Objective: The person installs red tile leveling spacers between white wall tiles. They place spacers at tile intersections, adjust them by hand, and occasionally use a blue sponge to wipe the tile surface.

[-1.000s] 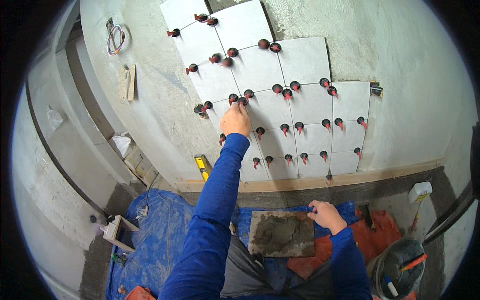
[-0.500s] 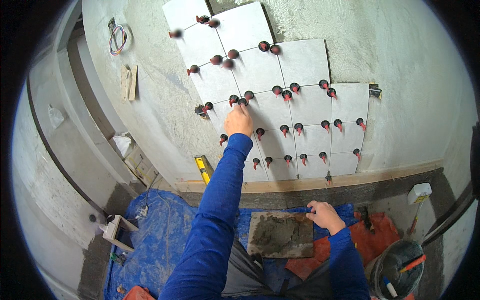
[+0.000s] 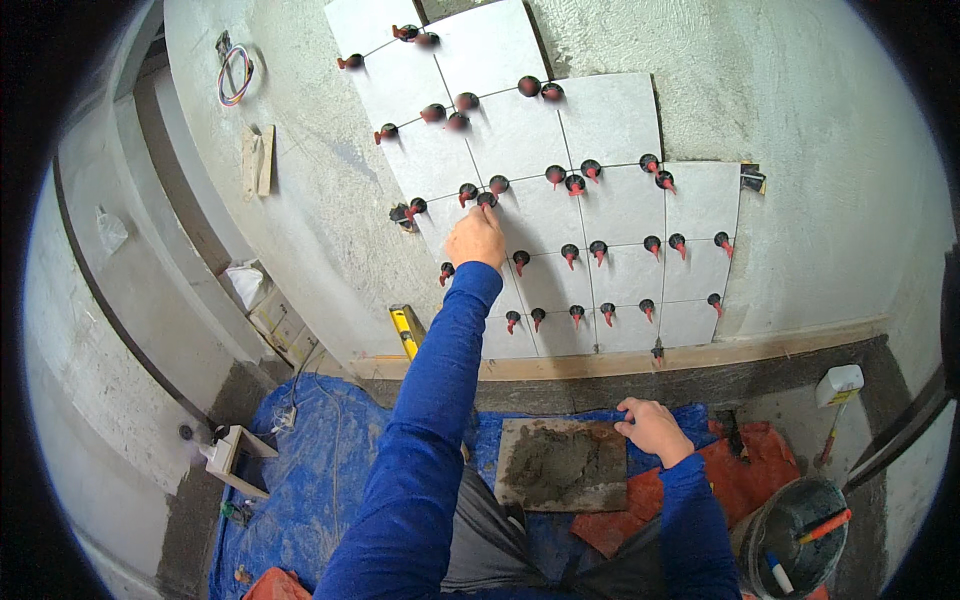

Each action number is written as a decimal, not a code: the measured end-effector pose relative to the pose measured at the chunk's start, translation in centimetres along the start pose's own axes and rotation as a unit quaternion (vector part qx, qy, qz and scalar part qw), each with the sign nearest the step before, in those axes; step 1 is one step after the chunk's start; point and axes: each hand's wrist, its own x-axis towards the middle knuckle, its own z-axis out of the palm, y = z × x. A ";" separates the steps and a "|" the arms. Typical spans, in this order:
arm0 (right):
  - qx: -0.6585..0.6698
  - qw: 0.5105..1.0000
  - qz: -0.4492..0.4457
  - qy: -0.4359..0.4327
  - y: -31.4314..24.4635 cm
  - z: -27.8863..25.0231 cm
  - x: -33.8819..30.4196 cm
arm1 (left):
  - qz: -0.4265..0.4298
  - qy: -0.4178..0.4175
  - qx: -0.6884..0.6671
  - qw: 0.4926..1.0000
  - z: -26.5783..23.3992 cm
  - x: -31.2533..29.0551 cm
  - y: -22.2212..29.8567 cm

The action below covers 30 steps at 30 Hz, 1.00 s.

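My left hand (image 3: 476, 239) is raised to the tiled wall, its fingers closed on the red handle of a round black tile leveler (image 3: 486, 200). That leveler sits at a joint between light grey wall tiles (image 3: 520, 145), with two more levelers close by. Several similar levelers (image 3: 575, 184) line the other joints. Lower down, my right hand (image 3: 655, 431) hangs with bent fingers, thumb and forefinger apart, and nothing shows in it. It is nearest the right edge of a tile (image 3: 615, 495) whose face carries grey mortar (image 3: 562, 462).
A yellow spirit level (image 3: 405, 330) leans at the wall's foot. Blue sheeting (image 3: 325, 470) covers the floor, with orange-red sheeting (image 3: 740, 475) at right. A dark bucket (image 3: 800, 515) holds an orange-handled tool (image 3: 825, 527). A small pale stool (image 3: 235, 462) stands at left.
The view has shifted slightly. My left hand stays at the same leveler, and my right hand remains beside the mortared tile.
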 end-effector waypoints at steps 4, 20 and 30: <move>-0.001 1.000 -0.007 0.011 0.1 -0.2 -0.4 | 0.056 0.017 0.007 0.998 -0.7 0.0 -0.4; 0.001 1.000 0.014 0.008 0.3 -0.5 -0.6 | -0.137 -0.105 -0.392 0.904 1.3 0.7 -1.9; -0.008 1.000 0.010 -0.009 0.0 -0.2 -0.3 | -0.317 -0.239 -0.697 0.598 -0.5 1.0 -1.3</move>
